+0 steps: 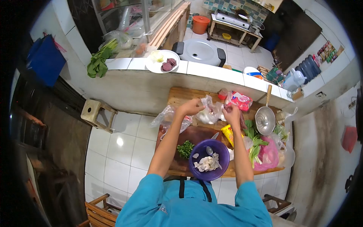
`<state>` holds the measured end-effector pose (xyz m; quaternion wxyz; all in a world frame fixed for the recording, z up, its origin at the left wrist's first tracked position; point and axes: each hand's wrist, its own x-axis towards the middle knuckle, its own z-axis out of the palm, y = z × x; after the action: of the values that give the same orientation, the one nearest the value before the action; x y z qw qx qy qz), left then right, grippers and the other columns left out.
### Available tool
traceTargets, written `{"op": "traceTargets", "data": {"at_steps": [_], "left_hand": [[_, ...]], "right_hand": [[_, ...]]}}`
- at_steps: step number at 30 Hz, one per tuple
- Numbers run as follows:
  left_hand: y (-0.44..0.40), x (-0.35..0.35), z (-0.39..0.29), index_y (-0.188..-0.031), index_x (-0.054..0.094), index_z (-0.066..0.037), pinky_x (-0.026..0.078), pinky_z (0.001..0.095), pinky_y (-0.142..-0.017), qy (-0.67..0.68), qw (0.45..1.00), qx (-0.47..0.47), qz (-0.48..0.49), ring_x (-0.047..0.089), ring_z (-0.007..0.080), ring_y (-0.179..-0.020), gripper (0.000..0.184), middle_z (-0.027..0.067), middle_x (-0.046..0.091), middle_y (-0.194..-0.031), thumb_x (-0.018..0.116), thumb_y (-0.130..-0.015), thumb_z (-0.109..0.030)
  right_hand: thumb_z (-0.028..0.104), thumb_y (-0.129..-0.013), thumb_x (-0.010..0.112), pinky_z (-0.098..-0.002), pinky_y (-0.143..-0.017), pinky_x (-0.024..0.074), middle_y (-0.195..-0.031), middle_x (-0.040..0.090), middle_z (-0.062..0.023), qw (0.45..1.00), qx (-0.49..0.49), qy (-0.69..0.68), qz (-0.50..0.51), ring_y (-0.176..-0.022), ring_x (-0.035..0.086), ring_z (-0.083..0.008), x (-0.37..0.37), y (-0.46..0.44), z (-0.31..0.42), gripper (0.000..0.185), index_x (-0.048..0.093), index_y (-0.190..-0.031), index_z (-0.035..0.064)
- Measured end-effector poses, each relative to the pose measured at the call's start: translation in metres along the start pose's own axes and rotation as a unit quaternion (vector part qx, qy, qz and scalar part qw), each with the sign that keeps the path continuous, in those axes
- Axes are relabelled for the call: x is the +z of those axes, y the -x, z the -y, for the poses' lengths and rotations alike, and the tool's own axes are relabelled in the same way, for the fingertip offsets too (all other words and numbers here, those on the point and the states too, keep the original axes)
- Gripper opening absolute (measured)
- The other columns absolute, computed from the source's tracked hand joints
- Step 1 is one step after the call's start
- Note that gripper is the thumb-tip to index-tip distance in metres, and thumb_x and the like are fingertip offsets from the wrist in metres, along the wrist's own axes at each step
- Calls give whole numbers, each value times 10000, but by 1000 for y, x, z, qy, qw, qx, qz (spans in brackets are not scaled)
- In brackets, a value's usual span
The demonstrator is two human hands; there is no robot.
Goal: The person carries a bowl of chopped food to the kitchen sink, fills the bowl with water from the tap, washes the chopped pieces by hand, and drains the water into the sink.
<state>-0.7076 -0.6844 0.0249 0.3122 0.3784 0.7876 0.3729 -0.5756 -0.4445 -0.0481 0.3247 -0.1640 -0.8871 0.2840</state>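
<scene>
Over the wooden table, a clear plastic bag [207, 117] with something white in it is stretched between my hands. My left hand [192, 107] is closed on its left upper edge, and my right hand [231, 112] pinches its right side. Nearer my body stands a purple bowl [223, 166] with torn white pieces [207, 163] and a spoon [209, 150] inside. Chopped green leaves [185, 149] lie left of the bowl on a reddish-brown board [202, 132]. A knife blade [215, 136] shows just behind the bowl. Below my right forearm is a yellow packet [227, 133].
A saucepan [265, 120], leafy greens [255, 145] and a pink bag [269, 155] lie at the right. Behind them is a red-and-white packet [242, 101]. The tiled ledge [230, 75] holds a white plate [153, 67]. A stool [99, 114] stands left.
</scene>
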Motion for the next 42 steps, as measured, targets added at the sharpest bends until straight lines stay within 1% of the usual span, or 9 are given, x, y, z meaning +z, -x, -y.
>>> {"op": "traceTargets", "data": {"at_steps": [1,6,15,28,29,30,33,35,42], "left_hand": [[11,2,5,-1394,447,-26,517,346,-756,30,999,10,-28,649,181,-826,576,141,673,-1068,569,-957,-381],[127,49,60,-1396,448,-48,485,297,-873,268,959,1,-95,612,152,-969,479,107,619,-1169,508,-1006,-318],[293,116,74,-1391,448,-80,493,315,-887,398,868,-183,-232,616,170,-1031,472,88,619,-1169,535,-994,-318],[339,121,82,-1304,506,-29,499,299,-887,438,813,-60,-379,620,150,-993,353,88,642,-1097,527,-1001,-208],[341,115,95,-1302,507,-29,497,306,-894,420,823,-34,-382,618,151,-997,354,87,642,-1096,530,-1000,-212],[346,109,104,-1303,510,-35,490,310,-906,443,819,-33,-364,613,154,-1008,353,84,641,-1102,529,-1001,-218],[377,83,131,-1309,513,-54,477,311,-924,461,835,-56,-294,606,168,-1032,348,80,635,-1127,522,-1006,-224],[411,53,138,-1313,515,-63,481,311,-915,452,842,-65,-287,607,170,-1029,344,82,633,-1129,519,-1007,-218],[470,-62,186,-1303,511,-27,484,321,-919,431,850,-75,-293,608,182,-1031,340,104,626,-1125,515,-1004,-189]], "right_hand": [[219,-710,766,-421,-670,482,-753,623,-163,998,-21,60,-17,-728,601,-300,-3,15,5,301,666,-890,0],[192,-787,733,-411,-859,473,-1007,592,-197,981,129,-47,141,-1006,579,-344,-36,76,36,339,617,-1039,-3],[105,-829,700,-316,-690,533,-1028,584,-138,959,72,-177,208,-817,644,-225,-39,73,79,268,600,-1051,-7],[160,-880,674,-298,-663,515,-865,636,-102,906,-32,-212,366,-744,627,-164,35,132,182,229,625,-1000,-30],[208,-898,658,-313,-660,510,-808,668,-103,907,-53,-169,381,-743,627,-156,56,136,176,249,633,-976,-28],[258,-881,655,-381,-714,508,-811,653,-181,907,-38,-177,380,-773,648,-302,64,138,196,276,644,-892,-18],[205,-897,635,-331,-695,512,-829,668,-173,888,49,-217,403,-783,663,-228,114,157,235,259,654,-982,-39],[180,-937,608,-287,-605,495,-764,616,-47,885,41,-244,394,-672,609,-131,153,175,255,210,621,-962,-28],[249,-986,553,-282,-598,466,-727,556,-38,880,45,-291,373,-652,577,-109,198,173,377,288,584,-991,-37]]}}
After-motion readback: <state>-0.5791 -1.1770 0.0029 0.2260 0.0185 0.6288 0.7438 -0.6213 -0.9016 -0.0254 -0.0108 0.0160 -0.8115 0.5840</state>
